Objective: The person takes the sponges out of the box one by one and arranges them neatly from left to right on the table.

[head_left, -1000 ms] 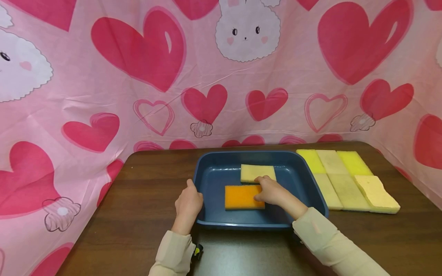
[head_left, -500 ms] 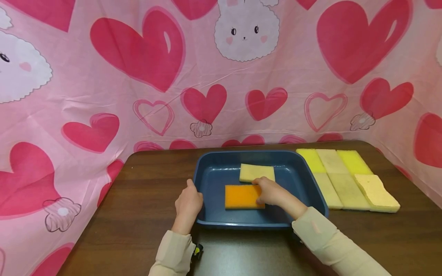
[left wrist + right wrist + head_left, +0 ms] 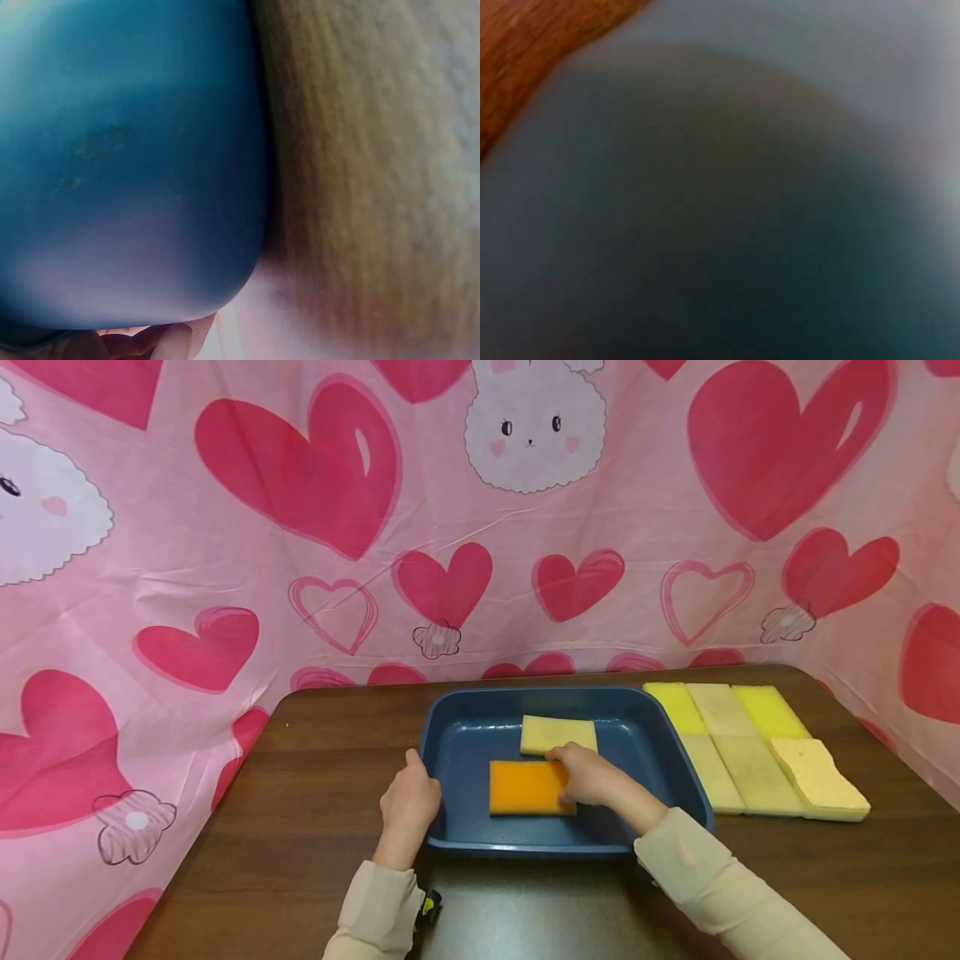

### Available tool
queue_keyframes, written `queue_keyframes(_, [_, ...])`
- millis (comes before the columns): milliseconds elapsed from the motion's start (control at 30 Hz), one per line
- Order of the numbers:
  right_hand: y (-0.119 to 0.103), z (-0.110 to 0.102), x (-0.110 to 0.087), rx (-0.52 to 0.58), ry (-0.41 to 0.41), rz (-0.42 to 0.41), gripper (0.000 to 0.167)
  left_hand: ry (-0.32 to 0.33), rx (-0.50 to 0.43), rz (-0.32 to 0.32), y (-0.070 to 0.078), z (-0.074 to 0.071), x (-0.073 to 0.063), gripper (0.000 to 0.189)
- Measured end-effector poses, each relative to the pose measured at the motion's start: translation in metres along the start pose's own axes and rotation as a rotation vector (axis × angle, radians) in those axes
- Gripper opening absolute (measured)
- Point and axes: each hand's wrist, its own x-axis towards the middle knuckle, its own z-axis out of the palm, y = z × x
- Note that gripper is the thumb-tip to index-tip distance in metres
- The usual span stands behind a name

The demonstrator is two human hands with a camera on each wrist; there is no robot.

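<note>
In the head view, my left hand [image 3: 410, 802] grips the left wall of a dark blue rectangular basin [image 3: 525, 849]. The left wrist view has the basin's outer wall [image 3: 135, 165] filling its left side, with curled fingers [image 3: 172, 345] at the bottom. Inside the basin, my right hand [image 3: 592, 777] holds the right end of an orange sponge [image 3: 525, 787], thumb on the near part and fingers toward the far edge. Just behind it a pale yellow sponge [image 3: 557, 734] lies on the basin floor, partly covered by the fingers. The right wrist view is too blurred to show the grip.
Right of the basin, several pale and bright yellow sponges lie side by side in rows [image 3: 750, 768]. One wavy pale piece [image 3: 821, 774] sits on top at the near right. The brown wooden table [image 3: 300, 827] meets a pink heart-print cloth [image 3: 450, 510] behind.
My right hand's thumb and fingers have shifted very slightly on the orange sponge. My left hand and the basin stay where they were.
</note>
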Motion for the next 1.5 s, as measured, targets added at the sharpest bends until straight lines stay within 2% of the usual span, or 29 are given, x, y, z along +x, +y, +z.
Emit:
queue_keyframes(433, [-0.0011, 0.0004, -0.0011, -0.016, 0.025, 0.01, 0.058, 0.013, -0.004, 0.005, -0.0005, 0.0009, 0.0006, 0.049])
queue_keyframes(700, [-0.0011, -0.0015, -0.0011, -0.001, 0.038, -0.007, 0.044, 0.004, -0.006, 0.003, -0.0002, 0.0005, 0.0003, 0.05])
queue_keyframes(900, [-0.0012, -0.0035, -0.0006, 0.054, 0.033, -0.022, 0.038, 0.003, -0.01, 0.001, -0.0002, 0.0004, 0.0002, 0.051])
queue_keyframes(1067, [-0.0005, -0.0034, -0.0014, 0.077, 0.018, -0.022, 0.038, 0.003, -0.013, 0.002, 0.0, 0.0001, -0.0002, 0.051])
queue_keyframes(1300, [-0.0013, -0.0057, -0.0029, 0.058, -0.035, -0.044, 0.054, 0.004, -0.019, 0.001, 0.0001, -0.0005, -0.0005, 0.048])
queue_keyframes(1500, [-0.0015, -0.0064, -0.0035, 0.046, -0.044, -0.041, 0.046, 0.005, -0.016, 0.0, 0.0005, -0.0007, -0.0008, 0.047])
